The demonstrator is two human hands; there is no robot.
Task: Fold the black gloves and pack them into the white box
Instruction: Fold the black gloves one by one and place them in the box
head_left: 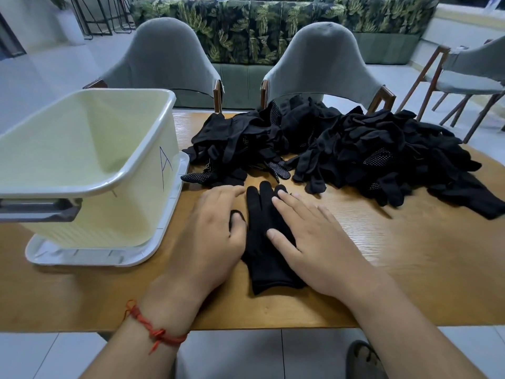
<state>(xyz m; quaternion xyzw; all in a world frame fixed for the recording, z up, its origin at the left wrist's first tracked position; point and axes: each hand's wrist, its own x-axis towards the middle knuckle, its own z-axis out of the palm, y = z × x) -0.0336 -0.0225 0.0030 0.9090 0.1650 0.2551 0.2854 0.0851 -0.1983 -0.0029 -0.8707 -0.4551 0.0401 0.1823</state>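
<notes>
The glove (263, 236) lay lengthwise, fingertips toward the pile (336, 151), pressed flat between the left hand (216, 236) and right hand (314, 242), fingers straight, box (114, 170) nearer the left.

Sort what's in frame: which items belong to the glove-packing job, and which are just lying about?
Job:
- flat black glove, pressed under left hand and right hand
- glove pile
- white box

Lying about:
- grey chairs
- leaf-print sofa
- red wrist string
- wooden table, work surface only

A red string bracelet (153, 328) circles the wrist of the left hand (216, 236).
</notes>
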